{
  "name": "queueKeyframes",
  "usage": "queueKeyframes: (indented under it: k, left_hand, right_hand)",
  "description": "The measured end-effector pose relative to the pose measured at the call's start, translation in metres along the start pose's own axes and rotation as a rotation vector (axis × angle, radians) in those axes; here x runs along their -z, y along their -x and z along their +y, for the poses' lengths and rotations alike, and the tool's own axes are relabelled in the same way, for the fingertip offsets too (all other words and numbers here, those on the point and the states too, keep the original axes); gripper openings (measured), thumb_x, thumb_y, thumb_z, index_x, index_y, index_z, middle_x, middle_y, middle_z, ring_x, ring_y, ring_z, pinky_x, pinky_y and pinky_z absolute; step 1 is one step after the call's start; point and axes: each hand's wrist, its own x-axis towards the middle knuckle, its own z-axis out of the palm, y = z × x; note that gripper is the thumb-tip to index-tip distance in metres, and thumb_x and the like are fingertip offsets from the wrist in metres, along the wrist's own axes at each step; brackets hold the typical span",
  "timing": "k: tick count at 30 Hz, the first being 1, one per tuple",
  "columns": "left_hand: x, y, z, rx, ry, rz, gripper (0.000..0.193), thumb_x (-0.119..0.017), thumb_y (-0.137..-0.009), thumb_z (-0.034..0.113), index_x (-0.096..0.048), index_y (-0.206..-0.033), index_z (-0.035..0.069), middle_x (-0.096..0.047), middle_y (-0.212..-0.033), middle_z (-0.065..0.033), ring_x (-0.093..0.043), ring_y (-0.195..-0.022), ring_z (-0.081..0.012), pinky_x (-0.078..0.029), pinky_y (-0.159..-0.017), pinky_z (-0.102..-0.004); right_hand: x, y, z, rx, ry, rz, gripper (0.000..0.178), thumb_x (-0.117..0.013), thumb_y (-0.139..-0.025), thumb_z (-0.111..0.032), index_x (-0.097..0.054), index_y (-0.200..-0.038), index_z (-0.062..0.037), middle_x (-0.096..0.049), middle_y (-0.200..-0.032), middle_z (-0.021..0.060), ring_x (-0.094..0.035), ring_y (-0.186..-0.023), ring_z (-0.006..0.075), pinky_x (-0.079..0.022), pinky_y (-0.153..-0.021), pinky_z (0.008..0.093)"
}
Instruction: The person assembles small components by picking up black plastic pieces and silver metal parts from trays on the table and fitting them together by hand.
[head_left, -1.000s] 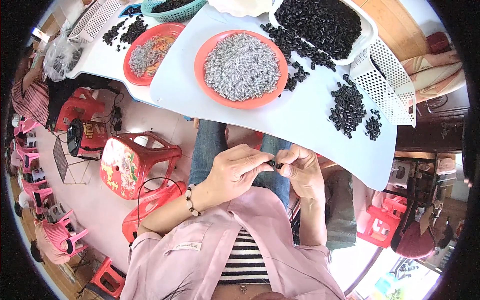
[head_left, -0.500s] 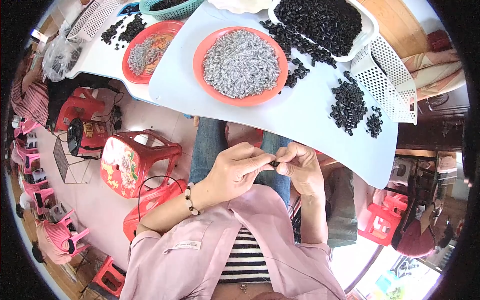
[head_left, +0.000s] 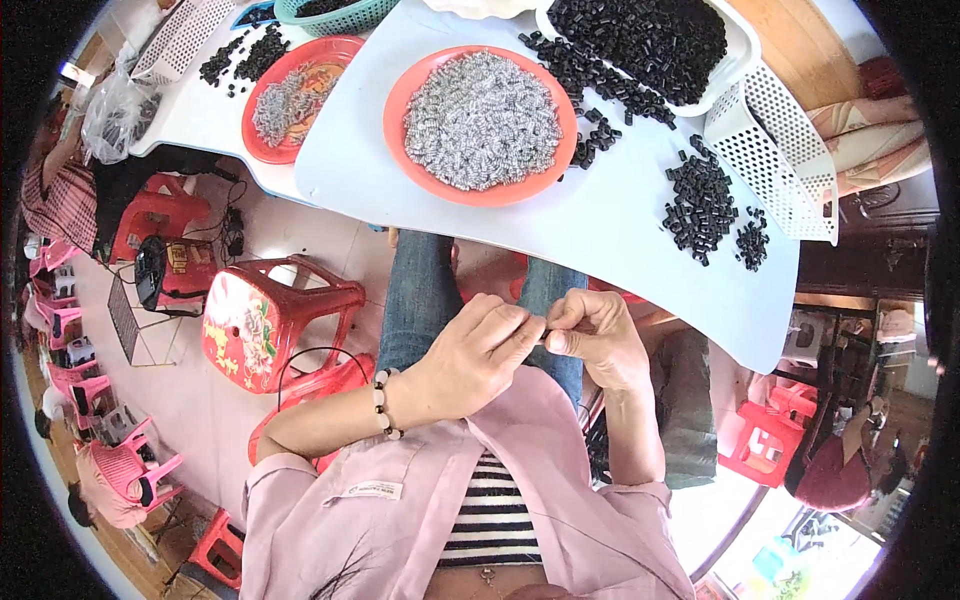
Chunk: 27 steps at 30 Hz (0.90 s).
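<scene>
left hand (head_left: 478,358): pinching small black piece (head_left: 543,338), mostly hidden by fingers | right hand (head_left: 602,342): pinching at same piece from its right | piece: sitting between both hands' fingertips | ahead of left hand: red plate (head_left: 394,125) holding silvery coils (head_left: 484,122), resting on table (head_left: 610,225) | ahead-right of right hand: black pile (head_left: 700,205) lying

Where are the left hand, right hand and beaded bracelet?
left hand (head_left: 474,354): head view, on the back of the hand
right hand (head_left: 606,346): head view, near the thumb's base
beaded bracelet (head_left: 380,408): head view, on its beads
</scene>
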Motion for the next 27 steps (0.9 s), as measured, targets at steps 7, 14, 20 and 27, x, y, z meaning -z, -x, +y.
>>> queueKeyframes:
  k: [7, 14, 20, 27]
  left_hand:
    - [-0.002, 0.003, -0.002, 0.037, 0.066, -0.023, 0.046, -0.067, -0.064, -0.002, -0.062, -0.109, -0.007, -0.054, -0.097, -0.0129, -0.056, -0.084, -0.0277, -0.048, -0.076, -0.0378]
    - [-0.009, 0.003, 0.0, 0.023, 0.061, 0.029, 0.046, -0.065, -0.064, -0.005, -0.061, -0.11, -0.007, -0.053, -0.094, -0.0124, -0.055, -0.081, -0.0286, -0.047, -0.074, -0.0387]
    - [-0.011, 0.01, -0.004, 0.039, -0.019, -0.04, 0.046, -0.065, -0.065, -0.005, -0.06, -0.11, -0.007, -0.053, -0.094, -0.0132, -0.056, -0.083, -0.0295, -0.048, -0.076, -0.0402]
    - [-0.013, 0.001, -0.005, 0.247, 0.275, 0.129, 0.033, -0.069, -0.078, -0.006, -0.065, -0.11, -0.001, -0.061, -0.084, -0.0101, -0.06, -0.073, -0.0256, -0.05, -0.062, -0.0345]
  right_hand:
    - [0.004, -0.003, 0.003, -0.092, -0.073, -0.021, 0.018, -0.084, -0.075, -0.004, -0.067, -0.079, -0.0018, -0.067, -0.077, 0.0037, -0.06, -0.071, 0.0081, -0.048, -0.064, 0.0213]
    - [0.005, -0.004, 0.011, -0.088, -0.187, -0.051, 0.022, -0.085, -0.075, -0.008, -0.064, -0.078, -0.0026, -0.067, -0.078, 0.0049, -0.06, -0.07, 0.0092, -0.048, -0.064, 0.0213]
    - [0.008, -0.006, 0.018, -0.113, -0.036, -0.01, 0.018, -0.081, -0.08, -0.008, -0.064, -0.081, -0.0021, -0.067, -0.078, 0.0035, -0.059, -0.07, 0.0077, -0.047, -0.064, 0.0205]
    - [-0.022, 0.001, -0.01, 0.079, 0.085, 0.125, 0.027, -0.08, -0.083, -0.016, -0.063, -0.099, -0.0035, -0.065, -0.08, 0.0011, -0.057, -0.072, 0.006, -0.04, -0.063, 0.0177]
